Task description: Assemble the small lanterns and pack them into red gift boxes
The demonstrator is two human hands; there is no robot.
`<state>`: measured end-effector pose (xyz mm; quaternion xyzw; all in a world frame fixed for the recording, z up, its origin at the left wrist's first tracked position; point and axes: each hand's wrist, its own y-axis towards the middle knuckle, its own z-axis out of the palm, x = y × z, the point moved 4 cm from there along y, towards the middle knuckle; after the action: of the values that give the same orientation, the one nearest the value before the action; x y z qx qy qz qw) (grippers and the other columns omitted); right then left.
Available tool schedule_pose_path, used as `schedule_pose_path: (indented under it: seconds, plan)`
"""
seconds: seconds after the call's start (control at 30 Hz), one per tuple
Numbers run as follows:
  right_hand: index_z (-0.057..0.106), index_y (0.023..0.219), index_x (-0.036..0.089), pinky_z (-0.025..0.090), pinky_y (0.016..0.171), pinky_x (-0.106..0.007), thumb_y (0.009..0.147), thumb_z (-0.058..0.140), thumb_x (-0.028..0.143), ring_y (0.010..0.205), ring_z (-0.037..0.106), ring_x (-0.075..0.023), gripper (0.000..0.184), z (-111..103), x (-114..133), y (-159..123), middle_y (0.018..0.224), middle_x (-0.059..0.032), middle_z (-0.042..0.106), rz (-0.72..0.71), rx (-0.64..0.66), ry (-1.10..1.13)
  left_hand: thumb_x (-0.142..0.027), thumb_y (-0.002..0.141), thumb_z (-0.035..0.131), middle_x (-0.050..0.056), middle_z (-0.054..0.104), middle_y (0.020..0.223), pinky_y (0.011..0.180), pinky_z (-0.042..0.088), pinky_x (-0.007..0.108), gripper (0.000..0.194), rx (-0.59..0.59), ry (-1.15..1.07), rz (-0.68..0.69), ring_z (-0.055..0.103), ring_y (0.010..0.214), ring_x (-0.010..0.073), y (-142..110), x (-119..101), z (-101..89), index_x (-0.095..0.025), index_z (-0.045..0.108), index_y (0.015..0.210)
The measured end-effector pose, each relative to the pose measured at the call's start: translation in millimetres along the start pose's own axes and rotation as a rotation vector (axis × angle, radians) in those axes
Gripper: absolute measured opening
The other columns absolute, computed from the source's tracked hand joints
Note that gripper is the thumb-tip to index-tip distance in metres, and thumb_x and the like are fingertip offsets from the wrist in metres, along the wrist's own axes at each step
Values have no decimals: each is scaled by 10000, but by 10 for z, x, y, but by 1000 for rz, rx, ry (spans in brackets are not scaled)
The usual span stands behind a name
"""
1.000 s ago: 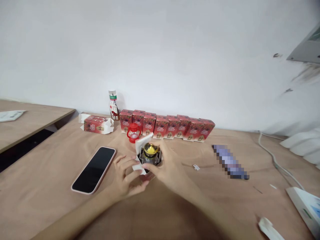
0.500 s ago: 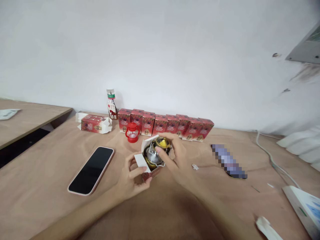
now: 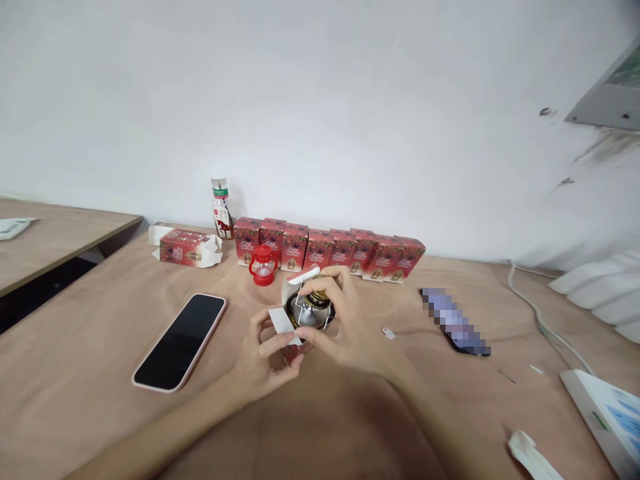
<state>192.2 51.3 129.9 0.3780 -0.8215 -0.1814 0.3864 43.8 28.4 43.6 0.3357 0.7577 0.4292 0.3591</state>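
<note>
My left hand (image 3: 267, 360) grips a small red carton (image 3: 291, 351), its white flap (image 3: 284, 325) standing out between thumb and fingers. Inside the carton's open mouth sits a mini lantern (image 3: 311, 315) with a clear globe, a dark and gold top and a white wire handle. My right hand (image 3: 345, 327) curls over the opening, index finger on the lantern's top and thumb tip at the flap's edge. Its other fingers are partly hidden behind the carton. Beyond my hands a red mini lantern (image 3: 263, 265) stands upright on the table.
Several closed red cartons (image 3: 320, 248) stand in a row along the wall. An opened carton (image 3: 186, 248) lies to their left near a bottle (image 3: 221, 210). A phone (image 3: 181, 341) lies at left, a blurred dark object (image 3: 457, 323) at right, near a white cable (image 3: 533, 310).
My right thumb has moved off the lantern's gold top, down to the flap edge. The index finger now lies across the top, and the lantern's top has tilted back. My left hand keeps its hold.
</note>
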Motion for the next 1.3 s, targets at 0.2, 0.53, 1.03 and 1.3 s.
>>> schedule_pose_path:
  seconds: [0.2,0.53,1.03,1.3]
  plan:
    - [487,1044,250,462,901,-428,746,683,163,1022,487,-223,367,22,-28,12,1038,-57,402,31,-38,-23,-117,782,578,73,338,1270,795,596,338,476,16,-23,-12,571,1101,213,5,-8,11,-270,385,1189]
    - [573,1122,270,478,888,-375,930,440,187,975,535,-177,248,-78,-45,33,1026,-55,481,68,-27,43,-105,744,583,114,331,1291,898,544,457,653,175,57,-78,492,1193,256,212,-84,-17,-294,340,1319]
    - [460,1248,308,513,870,-334,840,621,241,995,612,-163,443,-103,-192,-10,1069,-20,612,187,-205,397,-47,684,530,87,347,1244,678,590,375,521,507,165,-258,536,1072,245,393,-186,-21,-301,449,1131]
    - [599,987,241,505,792,-337,861,590,223,904,610,-182,127,-203,-103,55,942,-32,627,81,-117,53,-125,754,582,97,370,1208,755,583,377,432,275,131,-128,524,1105,231,318,-124,-61,-265,409,1124]
